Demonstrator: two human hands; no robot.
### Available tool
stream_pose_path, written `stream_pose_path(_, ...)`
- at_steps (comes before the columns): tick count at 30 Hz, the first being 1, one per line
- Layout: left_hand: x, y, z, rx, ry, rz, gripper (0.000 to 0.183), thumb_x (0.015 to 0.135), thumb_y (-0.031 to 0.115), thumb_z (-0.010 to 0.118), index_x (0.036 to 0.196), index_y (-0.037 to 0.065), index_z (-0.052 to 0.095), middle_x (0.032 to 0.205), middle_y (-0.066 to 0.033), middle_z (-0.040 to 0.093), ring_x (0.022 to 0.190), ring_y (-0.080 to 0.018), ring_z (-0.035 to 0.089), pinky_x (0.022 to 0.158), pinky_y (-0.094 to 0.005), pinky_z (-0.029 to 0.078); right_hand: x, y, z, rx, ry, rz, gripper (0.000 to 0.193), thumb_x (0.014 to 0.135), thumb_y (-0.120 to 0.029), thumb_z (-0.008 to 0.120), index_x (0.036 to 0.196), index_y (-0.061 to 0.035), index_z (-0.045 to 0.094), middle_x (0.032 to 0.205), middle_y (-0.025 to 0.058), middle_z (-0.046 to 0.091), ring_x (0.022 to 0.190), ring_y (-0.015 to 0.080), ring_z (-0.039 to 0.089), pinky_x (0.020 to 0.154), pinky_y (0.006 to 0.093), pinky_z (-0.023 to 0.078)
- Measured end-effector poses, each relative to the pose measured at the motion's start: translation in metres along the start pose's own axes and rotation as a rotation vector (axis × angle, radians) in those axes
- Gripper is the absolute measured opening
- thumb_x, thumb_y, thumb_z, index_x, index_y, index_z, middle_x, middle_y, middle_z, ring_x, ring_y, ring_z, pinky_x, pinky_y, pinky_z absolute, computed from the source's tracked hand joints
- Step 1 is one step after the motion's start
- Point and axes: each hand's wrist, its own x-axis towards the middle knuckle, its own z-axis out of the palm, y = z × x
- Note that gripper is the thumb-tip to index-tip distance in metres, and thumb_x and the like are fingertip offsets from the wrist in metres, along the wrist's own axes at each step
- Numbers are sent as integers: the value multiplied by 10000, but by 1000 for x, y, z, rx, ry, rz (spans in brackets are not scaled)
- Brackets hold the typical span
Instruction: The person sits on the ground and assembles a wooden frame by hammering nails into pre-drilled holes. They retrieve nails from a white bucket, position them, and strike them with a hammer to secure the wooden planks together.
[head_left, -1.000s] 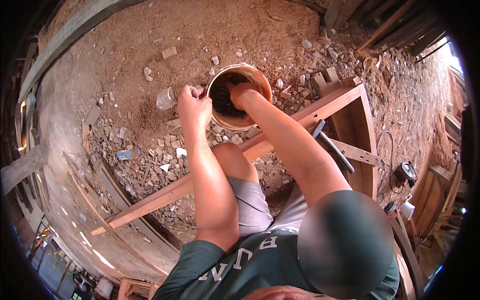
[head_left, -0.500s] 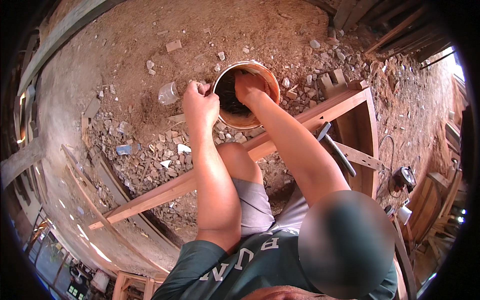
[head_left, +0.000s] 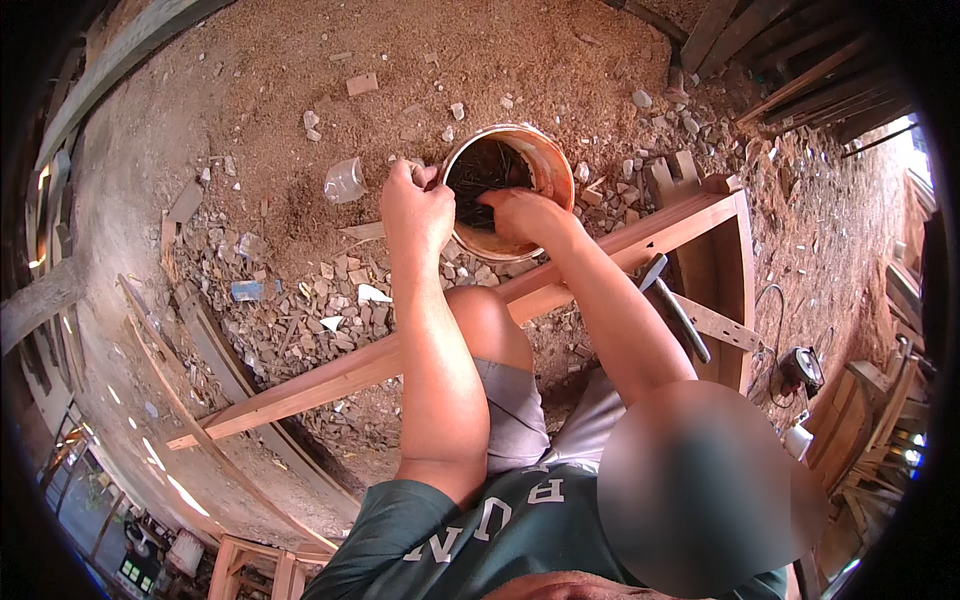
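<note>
The left hand (head_left: 418,205) grips the left rim of a rusty orange bucket (head_left: 545,160), fingers curled over the edge. The right hand (head_left: 525,212) reaches inside from the near rim, fingers pinching dark nails (head_left: 485,170). The bucket sits on the dirt floor (head_left: 270,90) just beyond a long wooden frame (head_left: 350,370), near a clear plastic cup (head_left: 343,181).

A rough open-air carpentry yard, this one. The ground (head_left: 250,130) is bare earth thick with sawdust, and wood offcuts and chips (head_left: 320,300) lie scattered across it. A half-built frame of fresh reddish timber (head_left: 640,240) slants through the middle, with a hammer (head_left: 675,305) lying against it. Stacked planks (head_left: 800,70) sit at the top right, and a small power tool with its cord (head_left: 800,368) rests on the dirt.
</note>
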Motion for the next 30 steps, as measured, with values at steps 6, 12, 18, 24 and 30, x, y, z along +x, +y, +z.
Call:
stream_pose_path(6, 1, -12, -2, -18, 13, 2, 126, 782, -23, 627, 872, -34, 540, 1016, -247, 756, 942, -366, 739, 868, -436, 541, -4, -28, -11, 164, 168, 258, 405, 949, -194, 539, 1316, -96, 678, 1257, 233, 700, 1192, 377, 667, 1023, 461, 534)
stream_pose_path(12, 1, -10, 3, 7, 1, 11, 139, 779, -18, 635, 856, -20, 519, 1039, -234, 761, 932, -323, 728, 854, -418, 543, 26, -22, -37, 124, 288, 341, 370, 922, -172, 568, 1255, -68, 691, 1221, 219, 722, 1144, 399, 691, 987, 490, 554)
stream_pose_path(18, 0, -8, 0, -10, 12, -5, 144, 763, -19, 641, 845, -10, 523, 981, -220, 745, 879, -295, 709, 793, -424, 539, 84, 3, 6, -70, 543, 422, 365, 938, -232, 552, 1199, -44, 727, 1250, 207, 719, 1158, 362, 700, 984, 509, 554)
stream_pose_path(24, -4, 23, 10, -14, 96, -15, 210, 748, 17, 625, 955, -20, 637, 960, -290, 699, 1008, -485, 665, 835, -530, 513, 91, 9, -1, -206, 457, 375, 378, 942, -253, 570, 1221, -50, 724, 1273, 199, 712, 1173, 360, 693, 1003, 500, 542)
stream_pose_path(30, -14, 17, -10, -82, 45, -87, 229, 787, -55, 621, 1016, -56, 618, 1028, -318, 695, 1033, -491, 671, 916, -554, 528, 84, 1, -8, -356, 386, 435, 393, 945, -274, 588, 1243, -56, 721, 1295, 191, 705, 1188, 358, 686, 1022, 491, 529)
